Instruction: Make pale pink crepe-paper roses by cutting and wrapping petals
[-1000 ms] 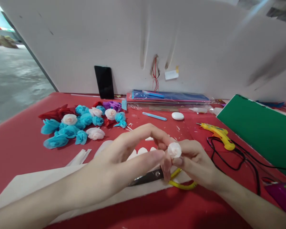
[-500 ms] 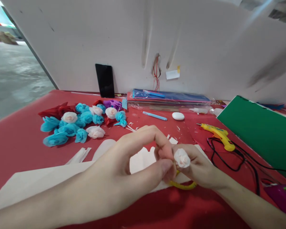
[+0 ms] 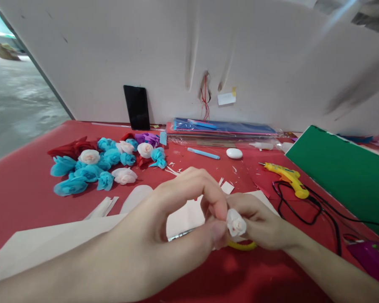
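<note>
Whitish wall panel [image 3: 164,46] and red worktop [image 3: 240,277], seen from the wearer's head. Both hands met at the right of centre, above the worktop's near part. The right hand [image 3: 265,225] was closed, its curled fingers and thumb gripping a small, pale pinkish-white, layered rosette of thin, paper-like material [image 3: 236,223], whose open face was turned towards the viewer. The left hand [image 3: 180,223] was arched, its thumb and forefinger brought together at the rosette's left edge; whether they pinched it could not be told. Beneath the hands lay cream-coloured flat sheets [image 3: 50,240] and yellow-handled scissors [image 3: 243,245], largely hidden, with part of a metal blade showing below the left hand's arch. At left, well apart from the hands, lay a cluster of turquoise, pale pink, red and purple crinkled flowers [image 3: 88,173]. At right rested a yellow glue gun [image 3: 286,174] with looped black cord [image 3: 334,223], near a green rectangular board [image 3: 344,181]. Behind, a black, slab-shaped phone [image 3: 137,107] leaned against the wall panel.
</note>
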A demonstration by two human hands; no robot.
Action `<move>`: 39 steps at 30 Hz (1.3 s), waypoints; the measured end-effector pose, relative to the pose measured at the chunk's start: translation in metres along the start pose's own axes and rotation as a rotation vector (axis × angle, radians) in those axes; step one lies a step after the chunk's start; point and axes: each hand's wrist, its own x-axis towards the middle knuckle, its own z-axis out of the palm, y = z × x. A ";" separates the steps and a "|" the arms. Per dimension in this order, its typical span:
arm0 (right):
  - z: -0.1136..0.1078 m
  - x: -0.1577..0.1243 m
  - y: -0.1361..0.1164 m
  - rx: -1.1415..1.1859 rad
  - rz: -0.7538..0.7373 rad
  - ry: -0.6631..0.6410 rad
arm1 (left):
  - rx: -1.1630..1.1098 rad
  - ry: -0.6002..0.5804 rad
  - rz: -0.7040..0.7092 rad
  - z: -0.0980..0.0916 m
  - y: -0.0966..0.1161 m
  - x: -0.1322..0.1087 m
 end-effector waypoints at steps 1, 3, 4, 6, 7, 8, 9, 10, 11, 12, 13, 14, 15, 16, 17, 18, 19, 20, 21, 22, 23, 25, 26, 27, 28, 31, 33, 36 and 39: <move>0.000 0.000 0.001 0.001 0.001 -0.006 | -0.002 -0.010 -0.006 0.000 -0.001 0.000; 0.000 0.000 0.004 0.010 -0.005 -0.013 | 0.004 -0.017 -0.019 0.000 -0.001 -0.001; 0.000 0.000 0.005 0.018 -0.015 -0.015 | 0.011 -0.013 -0.023 0.000 -0.002 -0.001; 0.000 0.000 0.008 0.031 -0.039 -0.012 | 0.019 -0.006 -0.024 0.000 -0.002 -0.002; 0.001 0.000 0.008 0.036 -0.047 -0.012 | 0.020 -0.005 -0.021 0.000 -0.002 -0.002; 0.001 0.000 0.009 0.039 -0.055 -0.013 | 0.021 -0.004 -0.023 0.000 -0.002 -0.003; 0.001 0.000 0.009 0.042 -0.061 -0.015 | 0.022 -0.004 -0.021 0.000 -0.001 -0.003; 0.002 0.000 0.008 0.042 -0.064 -0.017 | 0.026 -0.005 -0.020 0.000 -0.001 -0.004; 0.002 0.000 0.008 0.043 -0.067 -0.018 | 0.033 -0.003 -0.021 0.000 -0.001 -0.004; 0.002 0.000 0.007 0.044 -0.071 -0.018 | 0.039 0.001 -0.018 0.000 -0.001 -0.005; 0.002 0.000 0.006 0.046 -0.077 -0.019 | 0.038 0.006 -0.013 0.000 -0.001 -0.005; 0.002 0.000 0.005 0.047 -0.082 -0.019 | 0.035 0.009 -0.008 0.000 -0.001 -0.005; 0.001 0.000 0.004 0.046 -0.088 -0.022 | 0.031 0.010 -0.001 0.000 -0.001 -0.004; 0.001 0.001 0.003 0.045 -0.091 -0.025 | 0.022 0.005 0.008 0.000 0.000 -0.004; 0.000 0.001 0.002 0.040 -0.095 -0.028 | 0.029 -0.004 0.008 -0.001 0.001 -0.004; 0.000 0.001 0.002 0.032 -0.101 -0.028 | 0.033 -0.018 0.005 -0.001 0.001 -0.003; -0.001 0.001 0.001 0.019 -0.107 -0.028 | 0.036 -0.028 0.017 -0.002 0.002 -0.003; -0.002 0.001 0.001 0.002 -0.115 -0.032 | 0.041 -0.049 0.023 -0.002 0.003 -0.002; -0.002 0.001 0.002 -0.015 -0.122 -0.040 | 0.048 -0.067 0.025 -0.003 0.003 -0.002; -0.002 0.001 0.002 -0.033 -0.124 -0.050 | 0.061 -0.082 0.036 -0.004 0.003 -0.001; -0.002 0.001 0.002 -0.046 -0.123 -0.062 | 0.080 -0.094 0.048 -0.005 0.002 0.000; -0.001 0.001 0.002 -0.053 -0.108 -0.080 | 0.119 -0.103 0.088 -0.007 0.000 0.001; 0.000 0.000 0.002 -0.051 -0.103 -0.083 | 0.136 -0.108 0.104 -0.008 -0.001 0.002; 0.000 0.000 0.002 -0.051 -0.098 -0.087 | 0.149 -0.111 0.114 -0.008 -0.002 0.003; 0.000 0.000 0.002 -0.053 -0.094 -0.093 | 0.156 -0.115 0.118 -0.008 -0.003 0.003; 0.000 0.001 0.002 -0.049 -0.088 -0.098 | 0.162 -0.122 0.106 -0.008 -0.003 0.004; 0.001 0.001 0.002 -0.038 -0.080 -0.097 | 0.154 -0.121 0.079 -0.007 -0.002 0.004; 0.001 0.001 0.004 -0.020 -0.074 -0.110 | 0.133 -0.128 0.023 -0.006 -0.001 0.002; 0.001 0.002 0.007 0.005 -0.077 -0.130 | 0.111 -0.131 -0.008 -0.006 -0.001 0.000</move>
